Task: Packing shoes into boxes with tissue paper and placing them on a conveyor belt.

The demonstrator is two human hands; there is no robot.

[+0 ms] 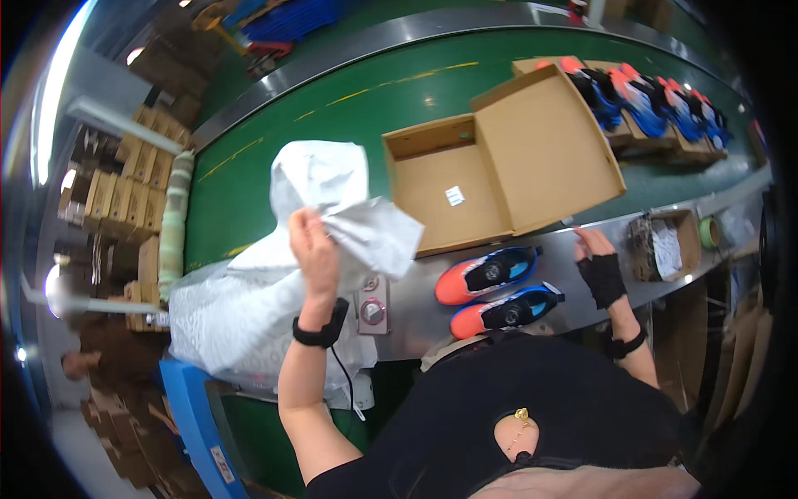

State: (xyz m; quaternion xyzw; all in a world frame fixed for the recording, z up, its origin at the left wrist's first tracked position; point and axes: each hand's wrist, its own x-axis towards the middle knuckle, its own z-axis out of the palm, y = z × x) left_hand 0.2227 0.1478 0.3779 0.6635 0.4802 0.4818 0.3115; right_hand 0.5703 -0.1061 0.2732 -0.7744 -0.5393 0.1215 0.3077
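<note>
Head view: a green conveyor belt (349, 108) stretches beyond both hands' fingers. Ahead of and between them stands an open cardboard shoebox (436, 179). White wrapping paper (320, 170) is pinched in the left hand (316, 249), crumpled around its closed fingers. Two coral-and-blue sneakers (486, 274) lie left of the right hand (600, 262), whose fingers extend loosely near the box lid (549, 158); whether they touch it, I cannot tell.

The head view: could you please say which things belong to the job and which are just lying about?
Likely in use: white sheet, held by the left hand; open box; nearest shoes.
Apparently lying about: green roll; stacked boxes at left.
</note>
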